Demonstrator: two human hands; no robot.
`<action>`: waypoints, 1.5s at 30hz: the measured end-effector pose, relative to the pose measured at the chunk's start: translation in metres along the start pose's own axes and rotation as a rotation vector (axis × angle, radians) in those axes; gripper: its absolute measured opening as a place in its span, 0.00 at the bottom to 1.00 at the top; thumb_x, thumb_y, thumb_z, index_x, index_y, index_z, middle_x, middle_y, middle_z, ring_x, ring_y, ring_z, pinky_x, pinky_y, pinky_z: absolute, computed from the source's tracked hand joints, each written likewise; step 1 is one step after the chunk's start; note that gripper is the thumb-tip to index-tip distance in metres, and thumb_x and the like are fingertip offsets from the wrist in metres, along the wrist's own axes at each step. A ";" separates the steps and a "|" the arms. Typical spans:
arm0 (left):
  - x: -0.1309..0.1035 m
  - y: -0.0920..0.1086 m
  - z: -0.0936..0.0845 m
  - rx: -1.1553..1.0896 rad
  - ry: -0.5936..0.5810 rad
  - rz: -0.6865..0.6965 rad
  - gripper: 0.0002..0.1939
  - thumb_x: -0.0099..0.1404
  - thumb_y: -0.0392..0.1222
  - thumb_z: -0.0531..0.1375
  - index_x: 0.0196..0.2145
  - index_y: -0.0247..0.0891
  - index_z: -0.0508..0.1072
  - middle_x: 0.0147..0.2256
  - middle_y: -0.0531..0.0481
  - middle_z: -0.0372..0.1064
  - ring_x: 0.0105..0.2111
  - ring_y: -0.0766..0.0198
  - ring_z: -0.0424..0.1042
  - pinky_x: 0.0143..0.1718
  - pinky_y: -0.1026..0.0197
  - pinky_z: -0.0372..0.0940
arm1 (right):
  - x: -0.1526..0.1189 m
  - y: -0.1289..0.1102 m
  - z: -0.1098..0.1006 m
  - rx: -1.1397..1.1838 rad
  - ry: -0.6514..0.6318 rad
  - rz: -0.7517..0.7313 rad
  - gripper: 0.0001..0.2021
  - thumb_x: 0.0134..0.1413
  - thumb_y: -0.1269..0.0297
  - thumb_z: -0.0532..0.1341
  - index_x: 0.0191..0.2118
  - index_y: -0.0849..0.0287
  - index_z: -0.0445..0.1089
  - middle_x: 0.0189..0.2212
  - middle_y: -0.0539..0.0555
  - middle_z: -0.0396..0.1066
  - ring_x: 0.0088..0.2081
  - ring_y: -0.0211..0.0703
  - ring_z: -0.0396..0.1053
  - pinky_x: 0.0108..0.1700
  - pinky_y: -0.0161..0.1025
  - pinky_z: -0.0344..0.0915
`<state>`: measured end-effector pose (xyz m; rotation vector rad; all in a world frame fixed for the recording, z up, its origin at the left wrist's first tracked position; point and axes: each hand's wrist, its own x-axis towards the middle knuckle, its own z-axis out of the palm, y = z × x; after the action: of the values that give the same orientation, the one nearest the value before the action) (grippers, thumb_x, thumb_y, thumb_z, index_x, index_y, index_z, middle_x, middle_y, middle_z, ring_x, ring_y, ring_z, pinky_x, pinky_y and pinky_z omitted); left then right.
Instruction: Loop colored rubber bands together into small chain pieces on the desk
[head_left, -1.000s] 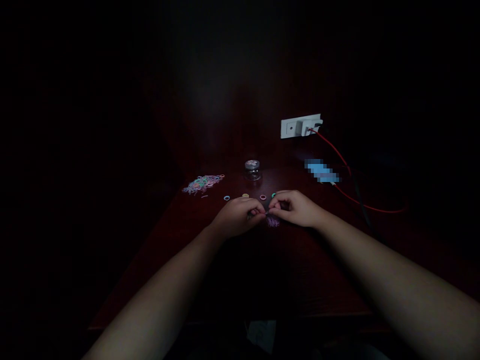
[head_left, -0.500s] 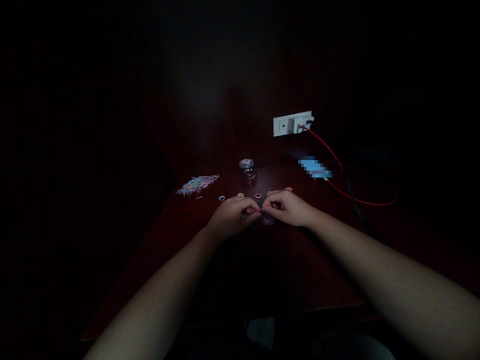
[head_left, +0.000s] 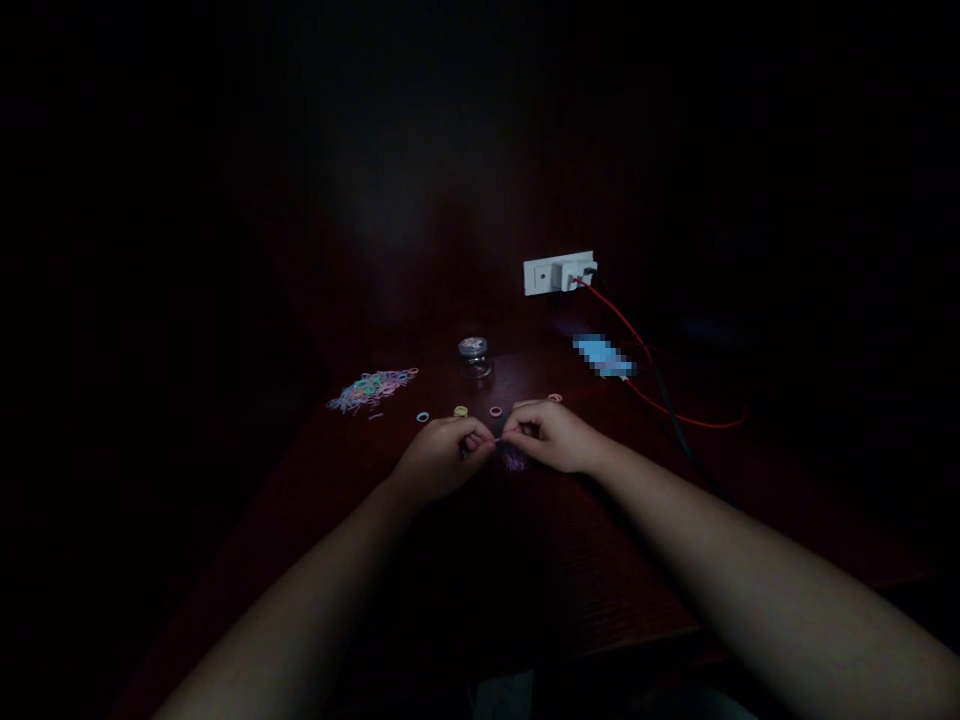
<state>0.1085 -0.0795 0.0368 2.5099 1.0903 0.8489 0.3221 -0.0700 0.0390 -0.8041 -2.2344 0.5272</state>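
Observation:
Over a dark red table, my left hand (head_left: 448, 457) and my right hand (head_left: 553, 436) nearly meet at the fingertips. Both pinch a thin purple band (head_left: 498, 440) that spans the small gap between them. Just below the fingertips lies a small purple heap of bands (head_left: 514, 460). Beyond my hands sit single rings: a blue one (head_left: 423, 417), a yellow one (head_left: 460, 411), a pink one (head_left: 496, 411) and an orange one (head_left: 555, 398). A larger pile of mixed pastel bands (head_left: 373, 388) lies to the left.
A clear round jar (head_left: 474, 354) stands behind the rings. At the right a blurred blue device (head_left: 604, 355) has a red cable (head_left: 619, 319) near it. A white wall socket (head_left: 559, 273) holds a plug. The table's front edge (head_left: 645, 640) runs below my right forearm.
The whole view has shifted, so things appear lower and further left. My fingertips have parted slightly, and a purple band now shows between them.

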 end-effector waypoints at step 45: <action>0.001 0.005 0.000 0.000 0.081 0.036 0.04 0.60 0.39 0.60 0.31 0.37 0.74 0.27 0.52 0.72 0.26 0.69 0.70 0.29 0.66 0.65 | -0.002 0.000 0.000 0.083 -0.024 -0.010 0.08 0.50 0.62 0.65 0.32 0.62 0.73 0.25 0.49 0.64 0.25 0.32 0.59 0.26 0.32 0.55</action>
<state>0.1121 -0.0825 0.0396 2.5222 1.0729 0.9677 0.3228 -0.0716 0.0382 -0.7469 -2.2217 0.6238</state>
